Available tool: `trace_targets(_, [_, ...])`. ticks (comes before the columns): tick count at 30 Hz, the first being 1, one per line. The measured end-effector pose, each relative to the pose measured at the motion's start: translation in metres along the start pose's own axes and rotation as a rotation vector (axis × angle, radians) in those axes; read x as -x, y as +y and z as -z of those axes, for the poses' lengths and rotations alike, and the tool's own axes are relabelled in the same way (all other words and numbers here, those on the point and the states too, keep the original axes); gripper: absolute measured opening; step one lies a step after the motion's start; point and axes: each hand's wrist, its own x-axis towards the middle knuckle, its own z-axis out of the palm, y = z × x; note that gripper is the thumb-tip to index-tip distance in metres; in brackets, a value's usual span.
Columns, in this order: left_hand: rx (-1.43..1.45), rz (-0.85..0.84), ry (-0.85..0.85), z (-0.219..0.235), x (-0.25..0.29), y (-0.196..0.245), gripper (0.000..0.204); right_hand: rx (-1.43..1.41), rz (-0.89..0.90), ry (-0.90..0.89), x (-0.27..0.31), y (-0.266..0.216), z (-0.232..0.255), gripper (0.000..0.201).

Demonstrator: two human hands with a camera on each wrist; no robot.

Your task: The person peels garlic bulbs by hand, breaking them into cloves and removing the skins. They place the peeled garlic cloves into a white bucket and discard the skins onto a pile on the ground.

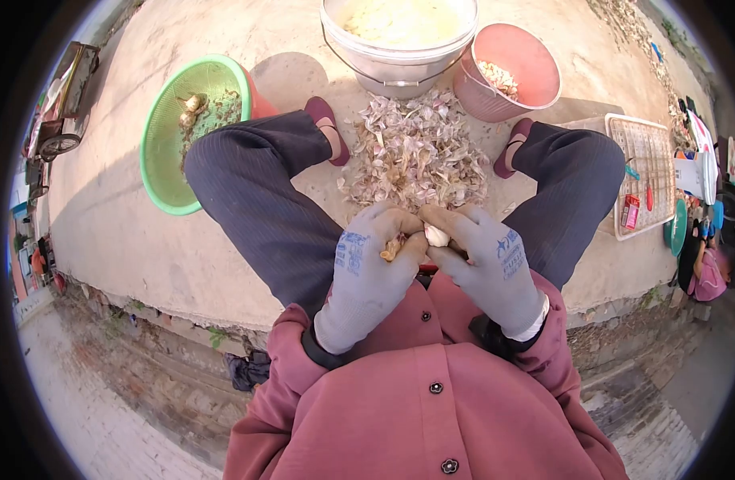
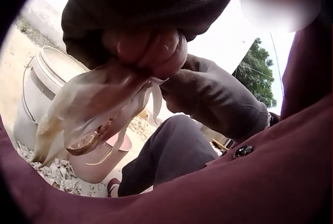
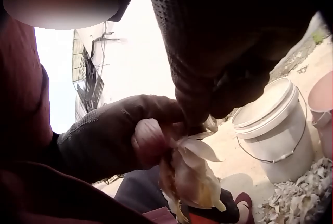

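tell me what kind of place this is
Probably an outdoor yard or roadside work spot: sunlit concrete ground, a wheeled cart at its edge, and a heap of garlic skins beside a white bucket.

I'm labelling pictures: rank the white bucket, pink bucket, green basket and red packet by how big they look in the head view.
Largest: green basket and white bucket, too close to rank
Next: pink bucket
Smallest: red packet
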Motion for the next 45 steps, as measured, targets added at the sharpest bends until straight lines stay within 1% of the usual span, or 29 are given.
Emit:
trace_targets(3, [0.026, 0.032, 0.025, -0.002, 0.002, 0.0, 0.009, -0.025, -0.018, -0.012, -0.001, -0.002, -0.001, 0.041])
trace_targets(6, [0.048, -0.009, 0.032, -0.002, 0.003, 0.003, 0.007, -0.024, -0.049, -0.012, 0.0, -0.001, -0.002, 0.041])
trace_targets(8, [0.005, 0.013, 0.007, -0.001, 0.005, 0.002, 0.006, 0.052, 0.021, 0.076, 0.002, 0.003, -0.011, 0.04])
trace_targets(9, [0.006, 0.015, 0.007, -0.001, 0.006, 0.0, 0.006, 0.052, 0.021, 0.074, 0.002, 0.002, -0.011, 0.04])
trace_targets(11, [-0.038, -0.048, 0.022, -0.002, 0.005, -0.003, 0.009, 0.084, 0.016, 0.059, 0.0, -0.002, -0.009, 0.04])
trace_targets(12, [-0.037, -0.049, 0.024, -0.002, 0.004, -0.002, 0.009, 0.085, 0.018, 0.06, -0.001, -0.002, -0.009, 0.04])
trace_targets(14, [0.022, 0.022, 0.014, -0.001, 0.003, 0.002, 0.008, 0.131, 0.049, 0.048, -0.001, -0.001, -0.008, 0.041])
trace_targets(18, [0.004, 0.007, 0.0, 0.001, 0.005, 0.001, 0.008, 0.088, 0.035, 0.032, 0.0, -0.003, -0.006, 0.043])
trace_targets(20, [-0.038, -0.033, 0.034, -0.002, 0.007, -0.004, 0.008, 0.102, -0.006, -0.029, 0.001, -0.004, -0.006, 0.038])
trace_targets(24, [-0.011, -0.008, 0.036, -0.003, 0.007, -0.005, 0.008, 0.117, -0.023, -0.058, 0.0, -0.005, -0.007, 0.036])
trace_targets(27, [0.001, -0.016, 0.027, -0.002, 0.003, -0.005, 0.007, 0.181, 0.022, -0.026, 0.0, -0.003, -0.007, 0.041])
trace_targets(30, [0.002, 0.035, 0.026, -0.003, 0.003, -0.002, 0.006, 0.104, 0.021, -0.054, -0.002, -0.002, -0.002, 0.038])
trace_targets(32, [0.166, 0.13, 0.011, -0.004, 0.003, 0.001, 0.007, -0.085, -0.098, -0.15, -0.005, -0.002, 0.009, 0.041])
trace_targets(33, [0.166, 0.122, 0.012, -0.005, 0.004, 0.0, 0.007, -0.082, -0.094, -0.144, -0.007, -0.001, 0.013, 0.041])
trace_targets(35, [0.428, 0.355, -0.03, -0.01, 0.005, -0.004, 0.009, -0.459, -0.322, -0.233, -0.008, -0.001, 0.018, 0.04])
trace_targets(36, [0.431, 0.35, -0.029, -0.009, 0.002, -0.003, 0.009, -0.455, -0.319, -0.232, -0.006, 0.001, 0.016, 0.04])
trace_targets(38, [0.44, 0.328, -0.05, -0.003, 0.0, -0.001, 0.009, -0.889, -0.391, -0.171, 0.001, 0.01, 0.006, 0.036])
trace_targets(39, [0.44, 0.327, -0.051, 0.0, 0.001, 0.0, 0.009, -0.888, -0.392, -0.17, 0.001, 0.011, 0.004, 0.036])
trace_targets(41, [0.5, 0.379, -0.077, 0.004, -0.001, 0.003, 0.01, -1.275, -0.469, -0.129, 0.0, 0.013, 0.002, 0.035])
trace_targets(42, [0.501, 0.373, -0.078, 0.007, -0.002, 0.005, 0.01, -1.272, -0.465, -0.125, 0.0, 0.018, 0.004, 0.035])
trace_targets(44, [0.427, 0.413, -0.089, 0.011, -0.003, 0.009, 0.01, -1.179, -0.398, -0.234, 0.001, 0.03, 0.008, 0.036])
trace_targets(45, [0.426, 0.411, -0.091, 0.01, -0.004, 0.007, 0.01, -1.179, -0.398, -0.231, 0.0, 0.028, 0.007, 0.036])
